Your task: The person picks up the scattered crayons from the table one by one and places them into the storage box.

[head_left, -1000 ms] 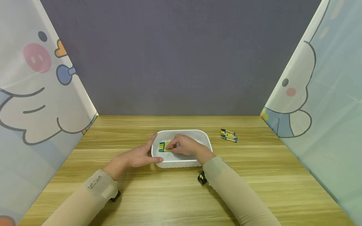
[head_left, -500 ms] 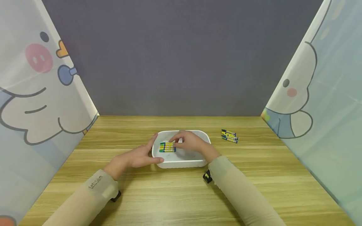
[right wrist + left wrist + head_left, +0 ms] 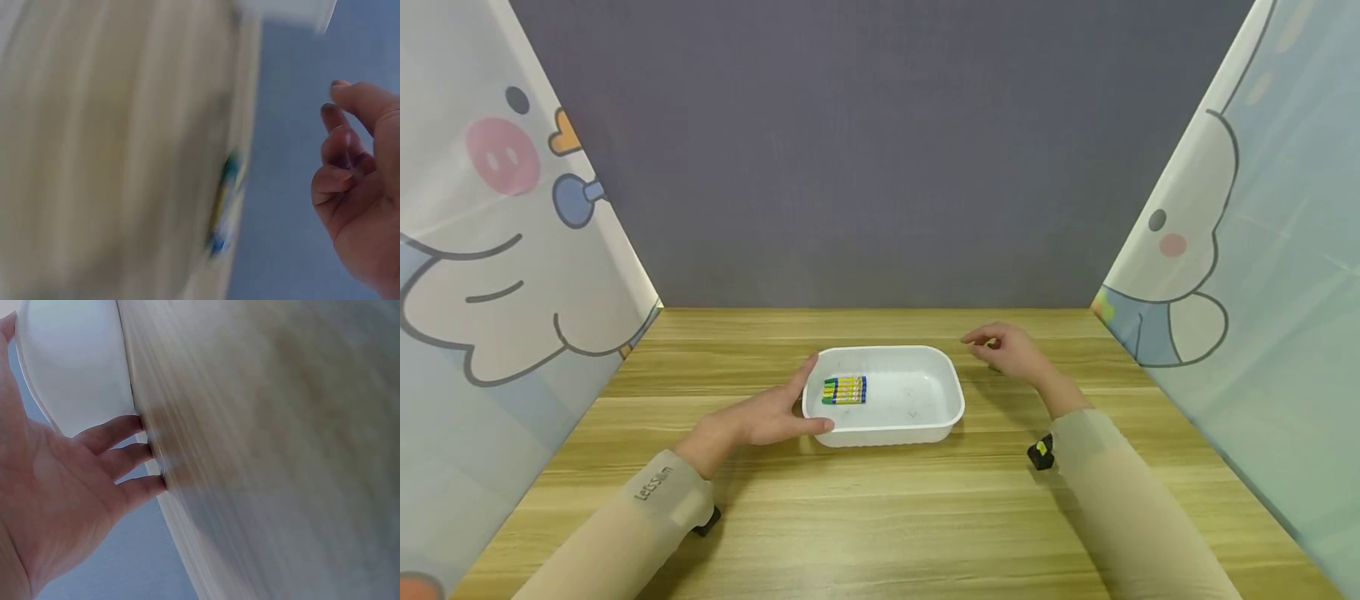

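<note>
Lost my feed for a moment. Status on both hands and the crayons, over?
Left hand steadying the white tray. Right hand empty, over the loose crayons on the table. One crayon row lies in the tray. Nothing in the way.

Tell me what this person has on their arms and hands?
Both arms wear snug, long beige sleeves that end at the wrists. The left sleeve carries small dark lettering near its cuff; the right sleeve looks plain. A small black device sits under each wrist, and the one at the right wrist shows a yellow spot. The hands are bare: no gloves, and no rings or watch in view.
</note>
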A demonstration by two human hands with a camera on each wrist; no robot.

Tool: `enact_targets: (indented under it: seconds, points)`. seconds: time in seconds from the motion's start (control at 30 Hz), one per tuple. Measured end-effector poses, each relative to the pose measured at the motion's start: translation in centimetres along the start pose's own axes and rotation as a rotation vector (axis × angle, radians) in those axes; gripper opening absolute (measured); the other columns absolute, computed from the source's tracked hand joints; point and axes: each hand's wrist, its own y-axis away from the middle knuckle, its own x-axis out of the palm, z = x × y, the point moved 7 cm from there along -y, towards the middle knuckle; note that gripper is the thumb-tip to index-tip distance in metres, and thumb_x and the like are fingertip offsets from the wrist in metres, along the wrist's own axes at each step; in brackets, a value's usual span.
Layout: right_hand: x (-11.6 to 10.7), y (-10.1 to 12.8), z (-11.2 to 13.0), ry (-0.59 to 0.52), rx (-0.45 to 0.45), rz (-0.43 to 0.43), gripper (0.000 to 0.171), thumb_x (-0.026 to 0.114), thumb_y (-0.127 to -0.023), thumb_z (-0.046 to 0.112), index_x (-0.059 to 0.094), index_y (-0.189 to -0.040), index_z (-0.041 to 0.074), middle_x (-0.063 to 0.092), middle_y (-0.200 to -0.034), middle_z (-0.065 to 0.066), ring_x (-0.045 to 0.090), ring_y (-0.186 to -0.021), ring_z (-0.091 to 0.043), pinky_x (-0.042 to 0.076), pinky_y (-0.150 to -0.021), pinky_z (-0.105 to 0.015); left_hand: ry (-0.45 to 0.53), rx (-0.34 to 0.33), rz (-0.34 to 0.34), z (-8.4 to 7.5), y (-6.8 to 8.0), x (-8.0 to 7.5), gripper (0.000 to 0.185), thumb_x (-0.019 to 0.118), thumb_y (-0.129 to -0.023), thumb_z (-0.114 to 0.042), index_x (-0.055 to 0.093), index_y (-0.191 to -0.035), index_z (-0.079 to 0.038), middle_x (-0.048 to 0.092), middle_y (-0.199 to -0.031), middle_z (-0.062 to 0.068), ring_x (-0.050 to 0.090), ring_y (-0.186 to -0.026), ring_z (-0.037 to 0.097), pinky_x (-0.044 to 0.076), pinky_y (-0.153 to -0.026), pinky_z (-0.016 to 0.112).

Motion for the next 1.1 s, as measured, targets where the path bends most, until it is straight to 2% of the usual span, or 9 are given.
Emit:
enact_targets:
  seconds: [0.17,0.3,0.4,0.57,0.7,0.87,1.0,1.1]
  points:
    - [-1.7,2.0,-5.1,0.064,0.065,0.052,0.025,0.071,-0.103,0.004,0.079,-0.126,-0.002,0.076,-0.112,-0.021,0.054,-0.077,-0.015,0.047,-0.065,-0.029,-0.014,-0.006,-0.001,0.0,0.0,0.0,0.127,0.074,-0.098,-0.065,-0.015,-0.176,-0.018,0.060,-0.154,0.019,0.059,-0.135,0.033,0.039,-0.123,0.064]
    - [-2.3,2.9,-6.9,0.097,0.079,0.077,0.025,0.073,-0.099,0.001,0.081,-0.123,-0.001,0.078,-0.106,-0.017,0.062,-0.084,-0.020,0.050,-0.074,-0.033,-0.021,-0.018,-0.003,0.1,0.1,-0.1,0.127,0.073,-0.097,-0.067,-0.015,-0.176,-0.020,0.058,-0.156,0.019,0.058,-0.137,0.033,0.039,-0.124,0.063]
    - [-2.3,3.2,-7.4,0.116,0.062,0.094,0.024,0.075,-0.099,0.001,0.081,-0.122,0.001,0.080,-0.106,-0.016,0.070,-0.097,-0.026,0.055,-0.085,-0.041,-0.024,-0.026,-0.004,0.1,0.1,0.0,0.127,0.073,-0.097,-0.068,-0.015,-0.177,-0.022,0.057,-0.158,0.019,0.058,-0.138,0.034,0.039,-0.123,0.063]
    - [-2.1,3.4,-8.0,0.138,0.078,0.112,0.024,0.073,-0.100,0.001,0.081,-0.123,0.002,0.079,-0.109,-0.015,0.071,-0.105,-0.031,0.057,-0.092,-0.050,-0.017,-0.030,-0.004,0.1,0.2,0.1,0.127,0.074,-0.097,-0.067,-0.015,-0.177,-0.025,0.057,-0.157,0.019,0.059,-0.137,0.033,0.039,-0.123,0.063]
    - [-2.0,3.5,-8.0,0.137,0.093,0.105,0.024,0.073,-0.100,0.001,0.081,-0.122,0.002,0.078,-0.107,-0.013,0.069,-0.101,-0.027,0.056,-0.089,-0.045,-0.016,-0.023,-0.006,0.0,0.2,0.1,0.127,0.073,-0.097,-0.067,-0.015,-0.177,-0.023,0.055,-0.160,0.021,0.058,-0.139,0.035,0.040,-0.123,0.065]
    - [-1.7,3.6,-8.0,0.101,0.129,0.138,0.025,0.074,-0.100,0.005,0.082,-0.125,0.005,0.077,-0.103,-0.009,0.062,-0.085,-0.018,0.050,-0.075,-0.033,-0.015,-0.035,-0.002,0.0,0.2,0.1,0.127,0.073,-0.097,-0.068,-0.013,-0.177,-0.021,0.057,-0.159,0.019,0.059,-0.137,0.033,0.040,-0.123,0.063]
    - [-1.5,3.6,-7.8,0.099,0.134,0.144,0.027,0.074,-0.101,0.007,0.081,-0.127,0.004,0.074,-0.100,-0.008,0.058,-0.078,-0.014,0.047,-0.070,-0.030,-0.012,-0.031,0.000,-0.1,0.2,0.0,0.127,0.073,-0.097,-0.067,-0.014,-0.177,-0.020,0.061,-0.153,0.018,0.060,-0.133,0.032,0.040,-0.122,0.063]
    - [-1.5,3.5,-7.4,0.108,0.119,0.125,0.027,0.074,-0.101,0.008,0.081,-0.127,0.005,0.074,-0.101,-0.009,0.058,-0.079,-0.013,0.047,-0.071,-0.029,-0.015,-0.025,0.001,-0.1,0.2,0.0,0.127,0.074,-0.097,-0.066,-0.014,-0.177,-0.018,0.059,-0.156,0.019,0.059,-0.135,0.034,0.040,-0.122,0.065]
